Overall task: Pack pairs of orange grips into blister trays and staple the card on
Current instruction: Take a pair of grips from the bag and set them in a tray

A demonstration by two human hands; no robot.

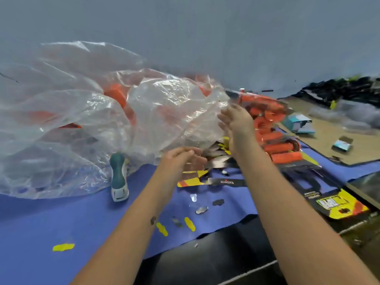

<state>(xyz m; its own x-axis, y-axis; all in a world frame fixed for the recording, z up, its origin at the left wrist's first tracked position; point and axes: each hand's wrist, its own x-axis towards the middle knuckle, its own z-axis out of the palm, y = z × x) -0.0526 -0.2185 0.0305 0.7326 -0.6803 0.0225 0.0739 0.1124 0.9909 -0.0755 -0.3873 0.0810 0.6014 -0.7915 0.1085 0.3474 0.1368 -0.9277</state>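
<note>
A big clear plastic bag (86,120) holding loose orange grips (116,93) lies across the blue mat. My right hand (236,120) is raised at the bag's right edge, fingers straight, beside a stack of packed blister trays (275,132) filled with orange grips. My left hand (182,158) hovers lower, fingers loosely extended over a pile of black-and-yellow cards (218,155); it is blurred and I see nothing gripped. A teal and white stapler (119,177) stands on the mat left of my left hand.
Printed cards (339,204) lie under the tray stack at the right. Small yellow and grey punch-outs (190,223) dot the blue mat (61,223). A brown board (329,140) with small boxes (300,124) lies at the far right. A grey wall stands behind.
</note>
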